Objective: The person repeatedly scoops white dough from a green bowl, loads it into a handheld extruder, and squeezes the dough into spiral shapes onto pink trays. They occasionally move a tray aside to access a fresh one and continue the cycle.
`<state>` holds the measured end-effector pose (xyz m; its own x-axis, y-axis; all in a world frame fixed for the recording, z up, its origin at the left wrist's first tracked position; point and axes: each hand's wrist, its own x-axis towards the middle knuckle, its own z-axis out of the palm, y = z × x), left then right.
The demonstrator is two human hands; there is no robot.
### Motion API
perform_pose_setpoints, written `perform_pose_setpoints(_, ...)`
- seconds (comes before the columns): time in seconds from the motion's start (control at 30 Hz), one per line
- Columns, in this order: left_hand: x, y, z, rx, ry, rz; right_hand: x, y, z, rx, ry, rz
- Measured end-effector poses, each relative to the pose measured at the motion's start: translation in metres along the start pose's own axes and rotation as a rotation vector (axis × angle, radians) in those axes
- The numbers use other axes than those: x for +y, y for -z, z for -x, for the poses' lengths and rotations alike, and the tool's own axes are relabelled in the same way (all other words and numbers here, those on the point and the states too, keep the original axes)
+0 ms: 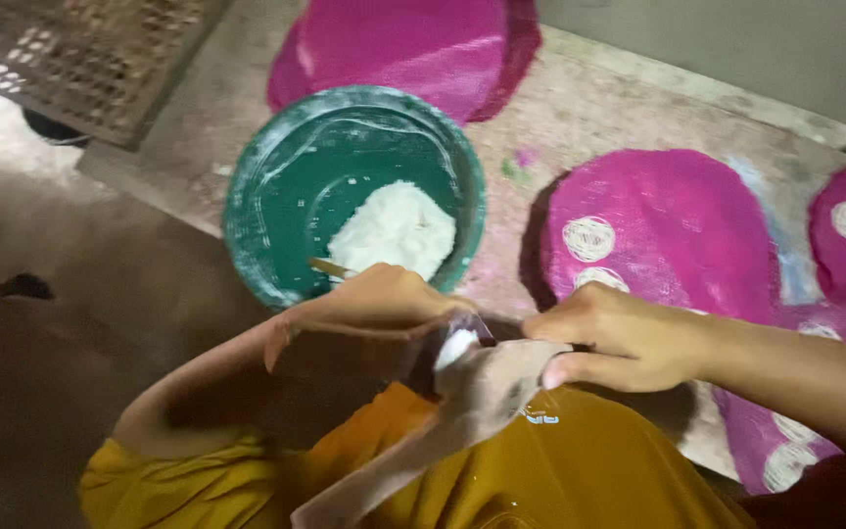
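Soft white paste point(396, 230) lumps in a round green basin point(276, 196) at twelve o'clock; left hand point(384, 299) and right hand point(619, 338) both pinch a limp, translucent piping bag point(487, 392).

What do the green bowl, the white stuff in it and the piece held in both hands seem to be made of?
Green bowl: probably plastic, dull, smeared with white streaks. White mass: looks like a soft paste or wet powder, lumpy and matte. Brownish piece: apparently a thin, limp cloth or plastic bag, creased, held by the left hand and right hand.
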<state>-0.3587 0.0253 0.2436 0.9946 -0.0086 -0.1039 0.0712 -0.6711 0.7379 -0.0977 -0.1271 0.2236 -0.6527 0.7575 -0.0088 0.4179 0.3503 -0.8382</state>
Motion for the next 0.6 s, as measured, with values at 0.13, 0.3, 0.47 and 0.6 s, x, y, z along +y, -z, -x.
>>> perform_pose_setpoints(0.13,-0.119,0.017,0.06,0.353,0.091,0.044,0.003,0.012,-0.016,0.144,0.147,0.22)
perform_pose_setpoints(0.3,-0.265,-0.002,0.112,0.379,0.159,0.963,0.033,0.039,-0.065,0.384,0.364,1.136)
perform_pose_setpoints(0.47,-0.308,-0.053,0.077,0.214,0.253,1.524,0.07,0.069,-0.134,0.443,0.409,1.364)
perform_pose_setpoints(0.6,-0.289,-0.072,0.043,0.553,0.172,1.269,0.067,0.055,-0.18,0.77,0.189,1.203)
